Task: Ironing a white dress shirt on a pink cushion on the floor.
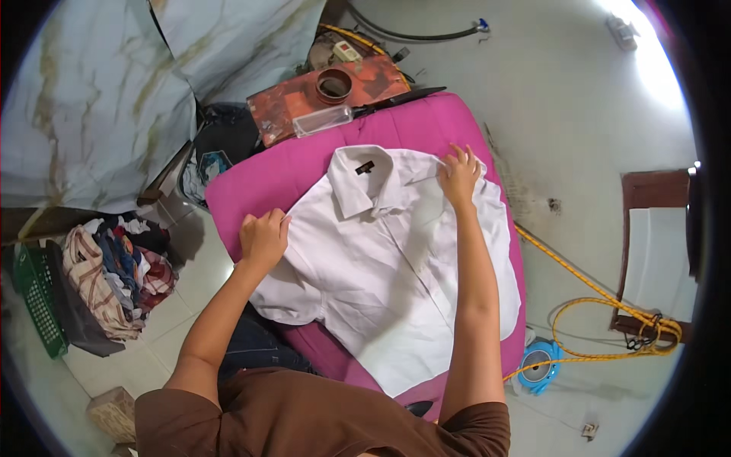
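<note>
A white collared shirt (377, 274) lies face up on a padded surface covered in pink cloth (274, 165). Its collar (360, 194) points away from me, and a small dark label (364, 167) shows inside the neck. At the left shoulder edge, my left hand (264, 240) pinches the fabric between thumb and curled fingers. My right hand (461, 174) rests on the shirt near the other shoulder, fingers spread and bent; whether it grips any cloth is hard to tell. Some creases run across the sleeves and front.
Beyond the pink padding is a worn orange board (280, 108) with a round metal ring (334, 85) and a clear plastic bottle (324, 121). Clothes (123, 274) are heaped at left beside a green basket (43, 303). At right are a coiled yellow cord (617, 308) and a blue fan (538, 365).
</note>
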A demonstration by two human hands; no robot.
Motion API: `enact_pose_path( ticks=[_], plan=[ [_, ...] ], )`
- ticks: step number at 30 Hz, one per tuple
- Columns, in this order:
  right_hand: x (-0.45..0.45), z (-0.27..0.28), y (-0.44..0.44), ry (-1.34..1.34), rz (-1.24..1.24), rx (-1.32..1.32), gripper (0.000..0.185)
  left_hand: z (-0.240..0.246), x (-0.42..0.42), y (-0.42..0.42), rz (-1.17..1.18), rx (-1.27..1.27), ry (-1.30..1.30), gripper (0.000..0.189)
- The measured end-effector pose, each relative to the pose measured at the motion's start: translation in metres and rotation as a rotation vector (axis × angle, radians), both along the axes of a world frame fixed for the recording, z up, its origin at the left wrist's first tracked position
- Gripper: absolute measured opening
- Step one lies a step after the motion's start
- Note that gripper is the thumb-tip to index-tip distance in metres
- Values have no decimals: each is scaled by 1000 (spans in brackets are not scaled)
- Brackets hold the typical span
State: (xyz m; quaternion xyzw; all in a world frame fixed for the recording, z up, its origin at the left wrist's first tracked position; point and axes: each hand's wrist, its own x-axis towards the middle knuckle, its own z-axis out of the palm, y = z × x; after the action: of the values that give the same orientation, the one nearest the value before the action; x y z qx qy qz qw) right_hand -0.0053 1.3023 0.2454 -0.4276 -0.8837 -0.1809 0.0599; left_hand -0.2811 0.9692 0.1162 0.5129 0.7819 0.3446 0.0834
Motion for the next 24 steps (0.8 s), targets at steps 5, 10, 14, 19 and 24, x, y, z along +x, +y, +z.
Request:
enact_pose_path(
  ticks=[5,10,14,19,24],
  plan=[
    [-39,7,22,218,52,177,24,14,-9,-17,112,-2,55,16],
    [-46,-23,1,352,-36,186,42,24,-4,0,133,-89,147,17],
    [-36,-53,-31,371,-33,137,42,30,23,46,-62,165,67,34],
    [-23,-51,-11,226,-20,194,46,36,43,152,42,340,210,41],
    [-19,-38,39,228,-90,105,38,33,16,217,-166,397,275,30]
  ],
)
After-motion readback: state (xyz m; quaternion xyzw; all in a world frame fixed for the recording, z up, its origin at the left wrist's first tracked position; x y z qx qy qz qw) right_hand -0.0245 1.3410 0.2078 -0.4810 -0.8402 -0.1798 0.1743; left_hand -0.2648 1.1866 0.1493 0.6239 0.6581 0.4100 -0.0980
